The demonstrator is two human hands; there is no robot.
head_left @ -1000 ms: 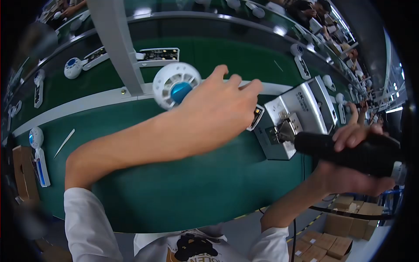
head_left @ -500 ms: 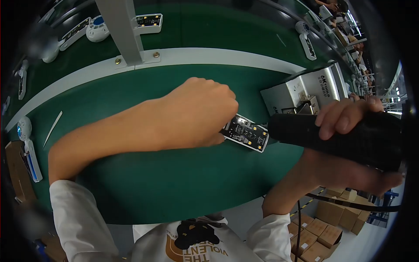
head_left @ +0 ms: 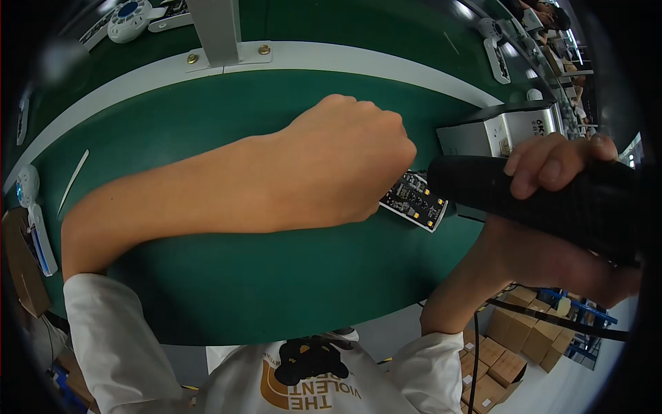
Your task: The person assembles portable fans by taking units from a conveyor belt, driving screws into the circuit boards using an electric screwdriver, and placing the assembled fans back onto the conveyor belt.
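My left hand (head_left: pixel 358 162) is closed, back of the hand up, on the near end of a white handheld device with a black circuit board (head_left: pixel 419 201). Its fingertips and the held part of the device are hidden beneath the hand. Small yellow components show at the board's exposed end. My right hand (head_left: pixel 534 252) is wrapped around a black electric screwdriver (head_left: pixel 476 185), which points left. The nose of the screwdriver is at the board's upper edge; whether the bit touches a screw I cannot tell.
A silver screw feeder (head_left: pixel 476 138) stands behind the screwdriver. On the green table (head_left: pixel 276 290) at left lie a thin white stick (head_left: pixel 74 181) and another white device (head_left: pixel 38 228). A white rail and post (head_left: pixel 215 34) border the back. Cardboard boxes (head_left: pixel 496 366) stand below right.
The view has shifted, moving the feeder and both hands in the picture. The screwdriver's nose sits slightly higher against the board, and the left hand covers more of it. Both grips stay the same.
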